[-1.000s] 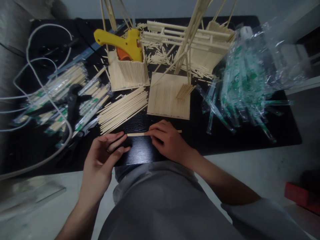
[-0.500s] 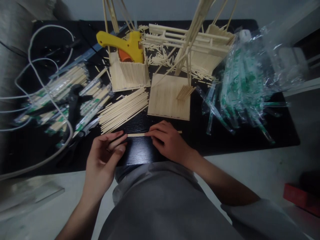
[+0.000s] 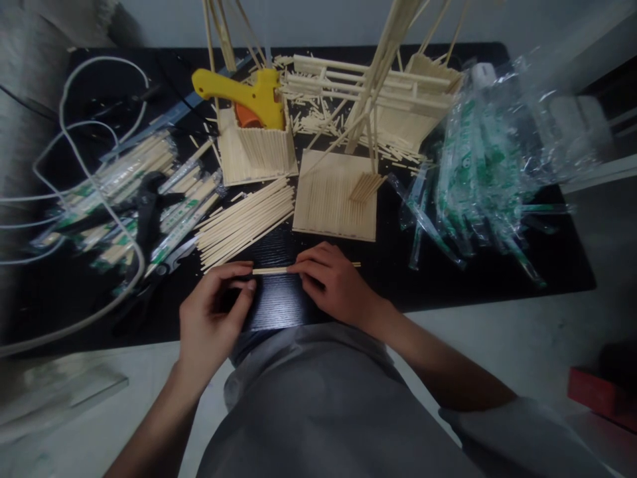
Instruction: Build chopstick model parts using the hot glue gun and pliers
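A few thin wooden sticks [image 3: 271, 270] lie side by side along the dark tabletop in front of me. My right hand [image 3: 332, 279] presses its fingertips down on them, and their right ends poke out past it. At the left end, my left hand [image 3: 213, 305] has its fingers and thumb drawn in around the tips. Just beyond are a loose bundle of sticks [image 3: 249, 222] and a flat square panel made of sticks [image 3: 333, 199], which carries a small slanted stick piece [image 3: 367, 187].
A yellow glue gun [image 3: 239, 89] rests in a stick-built box [image 3: 263, 153]. Dark-handled pliers [image 3: 146, 219] and wrapped sticks [image 3: 129, 166] lie left beside a white cable [image 3: 99, 179]. Clear and green plastic wrappers [image 3: 478, 166] pile up right. Tall stick frames [image 3: 378, 79] and cut scraps stand behind.
My left hand has moved slightly right, and its fingers have closed in at the left end of the sticks. My right hand stays in place on them.
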A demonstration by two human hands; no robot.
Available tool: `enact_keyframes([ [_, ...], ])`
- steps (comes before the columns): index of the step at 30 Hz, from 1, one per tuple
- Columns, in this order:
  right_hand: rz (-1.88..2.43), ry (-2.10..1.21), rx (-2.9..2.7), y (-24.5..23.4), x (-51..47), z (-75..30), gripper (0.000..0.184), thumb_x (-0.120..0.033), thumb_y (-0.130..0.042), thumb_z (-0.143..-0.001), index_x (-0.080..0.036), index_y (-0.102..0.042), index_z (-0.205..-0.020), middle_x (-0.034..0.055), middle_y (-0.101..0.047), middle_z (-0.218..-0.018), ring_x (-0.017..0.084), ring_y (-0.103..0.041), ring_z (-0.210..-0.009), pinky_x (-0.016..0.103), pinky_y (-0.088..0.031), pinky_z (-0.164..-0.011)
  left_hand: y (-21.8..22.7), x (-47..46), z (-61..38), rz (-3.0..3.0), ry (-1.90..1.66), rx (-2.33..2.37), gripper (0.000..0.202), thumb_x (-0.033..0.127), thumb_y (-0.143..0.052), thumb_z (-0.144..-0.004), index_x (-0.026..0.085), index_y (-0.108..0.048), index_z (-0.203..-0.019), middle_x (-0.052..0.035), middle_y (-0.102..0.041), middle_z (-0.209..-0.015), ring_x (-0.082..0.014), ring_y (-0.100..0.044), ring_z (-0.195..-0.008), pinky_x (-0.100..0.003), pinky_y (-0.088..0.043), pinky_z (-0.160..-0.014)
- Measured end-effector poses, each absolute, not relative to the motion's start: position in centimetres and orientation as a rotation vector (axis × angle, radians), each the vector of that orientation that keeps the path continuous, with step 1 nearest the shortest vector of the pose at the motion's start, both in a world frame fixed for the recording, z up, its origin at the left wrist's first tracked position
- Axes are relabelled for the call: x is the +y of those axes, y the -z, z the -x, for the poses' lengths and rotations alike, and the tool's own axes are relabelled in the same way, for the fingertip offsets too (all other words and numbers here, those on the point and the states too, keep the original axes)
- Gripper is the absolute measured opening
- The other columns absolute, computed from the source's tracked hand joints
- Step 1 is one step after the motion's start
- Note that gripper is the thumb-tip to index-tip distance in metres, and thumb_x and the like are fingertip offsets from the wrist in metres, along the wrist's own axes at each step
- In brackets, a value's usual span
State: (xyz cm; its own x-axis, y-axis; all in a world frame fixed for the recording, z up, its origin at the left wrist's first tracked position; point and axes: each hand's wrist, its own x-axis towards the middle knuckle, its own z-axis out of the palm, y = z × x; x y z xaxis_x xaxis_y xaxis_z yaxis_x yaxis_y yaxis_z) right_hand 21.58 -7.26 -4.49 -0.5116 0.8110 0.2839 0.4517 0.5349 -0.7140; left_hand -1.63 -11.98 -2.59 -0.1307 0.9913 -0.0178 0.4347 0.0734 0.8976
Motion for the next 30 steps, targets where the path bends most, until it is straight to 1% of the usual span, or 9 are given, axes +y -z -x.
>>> enact_keyframes([
  [3,1.014,-0.754,-2.163,4.5,-7.3,-21.6,0.024,-0.005,-0.059,-0.098,-0.018,-0.076,-0.109,0.0102,-0.075,-0.11,0.025,-0.064,-0.105,0.044,-0.052,-0.097,3.1,-11.3,1.8,-1.639,-0.948,1.679,0.019,0.034,-0.073,-0.094,0.023,-0.073,-0.11,-0.004,-0.075,-0.113,-0.0137,-0.064,-0.078,-0.031,-0.054,-0.08],
  [7,0.983,-0.721,-2.156,4.5,-7.3,-21.6,0.022,-0.004,-0.061,-0.097,-0.014,-0.076,-0.109,0.0115,-0.075,-0.108,0.025,-0.064,-0.103,0.043,-0.053,-0.096,3.5,-10.7,1.8,-1.71,-0.936,1.677,0.018,0.033,-0.074,-0.094,0.024,-0.073,-0.109,-0.0014,-0.074,-0.105,-0.0126,-0.059,-0.072,-0.03,-0.051,-0.075],
  [9,0.982,-0.713,-2.156,4.5,-7.2,-21.6,0.022,-0.004,-0.06,-0.097,-0.014,-0.076,-0.109,0.0115,-0.075,-0.108,0.025,-0.064,-0.102,0.043,-0.053,-0.096,3.5,-10.6,1.8,-1.712,-0.933,1.673,0.017,0.033,-0.074,-0.094,0.024,-0.073,-0.108,-0.0008,-0.073,-0.103,-0.0124,-0.058,-0.072,-0.029,-0.051,-0.075],
  [14,1.014,-0.734,-2.17,4.5,-7.3,-21.6,0.025,-0.006,-0.059,-0.098,-0.019,-0.076,-0.109,0.0096,-0.074,-0.11,0.025,-0.064,-0.105,0.044,-0.052,-0.097,3.4,-10.5,1.7,-1.75,-0.925,1.658,0.014,0.034,-0.072,-0.095,0.023,-0.073,-0.104,-0.0018,-0.074,-0.101,-0.0133,-0.058,-0.071,-0.03,-0.05,-0.074],
  [19,1.0,-0.728,-2.161,4.5,-7.3,-21.6,0.024,-0.006,-0.059,-0.098,-0.018,-0.076,-0.109,0.0105,-0.074,-0.109,0.025,-0.064,-0.103,0.044,-0.053,-0.096,3.5,-10.6,1.7,-1.772,-0.906,1.661,0.013,0.033,-0.07,-0.096,0.023,-0.073,-0.104,-0.0021,-0.074,-0.103,-0.0138,-0.059,-0.072,-0.03,-0.05,-0.075],
  [23,1.017,-0.742,-2.167,4.6,-7.2,-21.6,0.026,-0.006,-0.059,-0.098,-0.02,-0.077,-0.109,0.0098,-0.074,-0.11,0.025,-0.064,-0.104,0.044,-0.052,-0.096,3.6,-10.7,1.8,-1.792,-0.921,1.644,0.012,0.032,-0.071,-0.097,0.024,-0.075,-0.104,-0.0016,-0.075,-0.099,-0.0142,-0.059,-0.072,-0.03,-0.05,-0.074],
  [30,1.027,-0.768,-2.118,4.4,-7.3,-21.4,0.026,-0.006,-0.055,-0.1,-0.018,-0.069,-0.118,0.0093,-0.076,-0.11,0.025,-0.065,-0.105,0.043,-0.052,-0.097,3.5,-10.6,1.8,-1.805,-0.912,1.641,0.01,0.031,-0.07,-0.096,0.025,-0.076,-0.103,-0.0008,-0.076,-0.097,-0.0147,-0.059,-0.072,-0.031,-0.05,-0.076],
])
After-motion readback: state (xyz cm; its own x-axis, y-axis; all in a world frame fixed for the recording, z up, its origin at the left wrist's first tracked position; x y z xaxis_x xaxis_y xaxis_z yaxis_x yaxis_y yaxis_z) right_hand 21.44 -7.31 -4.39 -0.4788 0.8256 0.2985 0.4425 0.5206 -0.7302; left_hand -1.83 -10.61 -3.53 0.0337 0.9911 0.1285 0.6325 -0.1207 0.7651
